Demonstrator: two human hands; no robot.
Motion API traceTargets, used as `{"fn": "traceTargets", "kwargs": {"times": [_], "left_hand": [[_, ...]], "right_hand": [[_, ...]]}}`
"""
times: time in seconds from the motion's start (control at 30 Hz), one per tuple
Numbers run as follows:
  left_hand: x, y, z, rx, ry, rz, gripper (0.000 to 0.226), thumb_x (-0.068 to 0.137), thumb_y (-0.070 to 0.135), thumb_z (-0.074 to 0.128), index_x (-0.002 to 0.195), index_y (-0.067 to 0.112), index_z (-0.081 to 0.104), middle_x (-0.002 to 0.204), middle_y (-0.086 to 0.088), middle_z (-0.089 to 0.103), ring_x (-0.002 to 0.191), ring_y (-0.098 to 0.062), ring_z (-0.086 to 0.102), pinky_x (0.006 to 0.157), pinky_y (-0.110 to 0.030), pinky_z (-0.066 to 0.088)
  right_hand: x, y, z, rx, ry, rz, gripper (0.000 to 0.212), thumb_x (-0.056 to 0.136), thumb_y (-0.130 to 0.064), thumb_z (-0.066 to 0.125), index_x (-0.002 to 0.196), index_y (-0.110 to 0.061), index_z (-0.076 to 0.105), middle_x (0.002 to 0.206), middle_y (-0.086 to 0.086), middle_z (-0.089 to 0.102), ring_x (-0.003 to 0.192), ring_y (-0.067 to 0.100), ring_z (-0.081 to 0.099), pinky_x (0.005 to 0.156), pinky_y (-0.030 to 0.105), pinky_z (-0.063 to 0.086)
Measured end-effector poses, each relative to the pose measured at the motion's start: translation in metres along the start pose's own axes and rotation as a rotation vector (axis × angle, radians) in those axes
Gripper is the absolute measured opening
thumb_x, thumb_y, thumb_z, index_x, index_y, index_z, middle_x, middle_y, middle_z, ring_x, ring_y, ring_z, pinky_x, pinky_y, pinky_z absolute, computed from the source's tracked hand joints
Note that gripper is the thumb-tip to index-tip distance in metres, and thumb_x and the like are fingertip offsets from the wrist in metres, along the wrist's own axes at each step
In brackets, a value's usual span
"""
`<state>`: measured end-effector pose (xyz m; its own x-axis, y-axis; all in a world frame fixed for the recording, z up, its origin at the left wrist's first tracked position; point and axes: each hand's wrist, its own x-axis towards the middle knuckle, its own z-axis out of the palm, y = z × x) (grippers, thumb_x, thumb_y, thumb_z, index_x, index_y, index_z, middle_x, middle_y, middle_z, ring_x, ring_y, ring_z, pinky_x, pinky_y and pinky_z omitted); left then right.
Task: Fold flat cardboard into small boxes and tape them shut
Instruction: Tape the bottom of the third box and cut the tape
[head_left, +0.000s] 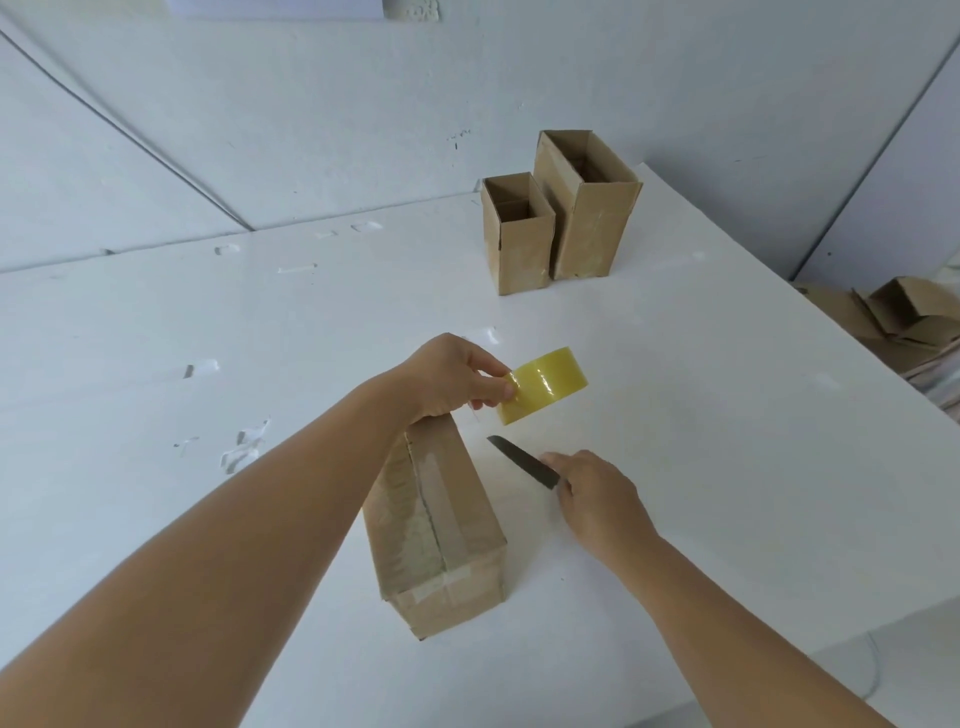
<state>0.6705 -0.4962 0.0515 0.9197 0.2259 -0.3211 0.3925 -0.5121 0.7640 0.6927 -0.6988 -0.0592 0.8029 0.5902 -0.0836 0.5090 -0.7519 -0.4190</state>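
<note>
A long brown cardboard box (441, 525) lies on the white table, its top seam covered by a strip of clear tape. My left hand (457, 376) is above the box's far end and pinches a yellowish roll of clear tape (545, 384), held just over the table. My right hand (592, 493) is to the right of the box and grips a knife (522, 460) by the handle; the dark blade points up-left toward the roll. The handle is hidden inside the hand.
Two open-topped cardboard boxes stand at the back of the white table (156, 364): a short one (517, 234) and a taller one (589, 205). A pile of flat cardboard (893, 322) lies beyond the table's right edge. Scraps of clear tape (244, 447) stick to the table at left.
</note>
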Motion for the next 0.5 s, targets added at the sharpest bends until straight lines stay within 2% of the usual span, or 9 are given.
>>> {"fn": "traceTargets", "kwargs": {"times": [0.17,0.37,0.43,0.5], "left_hand": [[0.002,-0.003,-0.001,-0.027,-0.006,0.001,0.010,0.079,0.026,0.077,0.089,0.023,0.075,0.066,0.008,0.067,0.063,-0.006,0.057,0.068,-0.019,0.046],[0.005,-0.002,0.001,-0.037,0.008,0.009,0.007,0.079,0.024,0.077,0.085,0.025,0.075,0.064,0.007,0.066,0.060,-0.006,0.056,0.065,-0.018,0.045],[0.006,-0.002,0.002,-0.034,0.012,0.012,0.006,0.079,0.023,0.077,0.085,0.024,0.075,0.064,0.007,0.065,0.060,-0.006,0.055,0.064,-0.017,0.044],[0.007,-0.003,0.003,-0.036,0.017,0.018,0.008,0.078,0.023,0.077,0.085,0.022,0.076,0.062,0.007,0.064,0.059,-0.007,0.054,0.063,-0.018,0.044]], "right_hand": [[-0.017,-0.008,-0.031,0.121,0.078,-0.053,0.032,0.094,-0.022,0.050,0.122,-0.033,0.060,0.094,-0.002,0.059,0.085,0.019,0.059,0.076,0.029,0.046],[-0.038,-0.019,-0.068,0.165,0.072,-0.051,0.024,0.088,-0.018,0.056,0.102,-0.036,0.064,0.078,-0.006,0.057,0.072,0.010,0.056,0.069,0.028,0.046],[-0.042,-0.023,-0.078,0.197,0.070,-0.049,0.027,0.088,-0.017,0.055,0.103,-0.038,0.062,0.076,-0.007,0.054,0.068,0.009,0.059,0.066,0.028,0.044],[-0.044,-0.029,-0.086,0.203,0.068,-0.067,0.035,0.090,-0.016,0.052,0.113,-0.040,0.060,0.078,-0.006,0.053,0.071,0.012,0.061,0.068,0.029,0.046]]}}
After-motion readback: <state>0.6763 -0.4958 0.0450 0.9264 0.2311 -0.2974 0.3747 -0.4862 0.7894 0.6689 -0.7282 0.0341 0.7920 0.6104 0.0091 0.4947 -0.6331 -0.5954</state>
